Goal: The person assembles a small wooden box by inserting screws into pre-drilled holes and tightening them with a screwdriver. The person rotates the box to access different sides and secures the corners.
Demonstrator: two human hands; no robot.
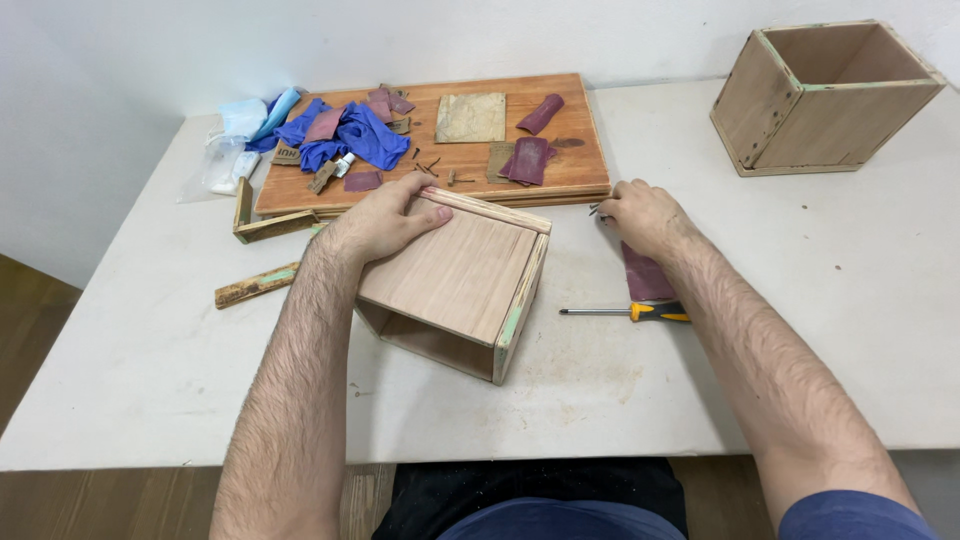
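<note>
From my feed the biggest thing is the white table (850, 300), and up at its far edge lies a flat wooden board (575, 150) littered with blue cloth (365, 135), scraps of sandpaper (528, 158) and a few small nails.

Far right corner has an open wooden box (790, 100) sitting on its own, opening tipped up and away, well apart from everything else.

The wooden box (455, 275) I'm working with is near the middle of the table, just in front of the board. It's lying on its side, open mouth facing back toward me and a bit left, long axis running roughly from near-left to far-right.

My left hand (385, 215) is spread flat over its far top corner, pressing down, fingers wide rather than wrapped around anything.

My right hand (640, 215) is on the table to the right, fingers pinched narrow on something small and dark, looks like a nail, can't tell for sure.

Under that wrist there's a sheet of maroon sandpaper (645, 275), and just in front a yellow-handled screwdriver (630, 313) with its tip pointing left toward the box.
</note>
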